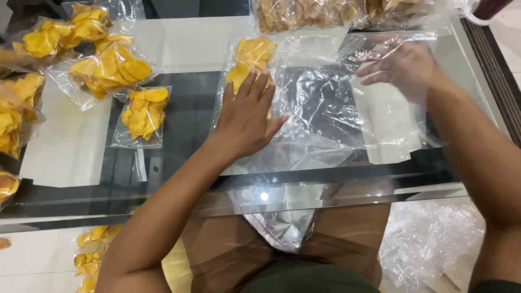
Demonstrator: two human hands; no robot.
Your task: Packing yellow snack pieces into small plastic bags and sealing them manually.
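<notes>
The big clear plastic bag with thin yellow chips at its 10 o'clock corner is pressed flat on the glass surface by the left hand, fingers spread, so it cannot slide, while its 2 o'clock edge is touched by the right hand, fingers loosely open.

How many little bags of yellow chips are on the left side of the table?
About 6, though some overlap and others are cut off: three bags piled at top left, one lying alone, one at the left edge, and one barely showing lower down.
</notes>
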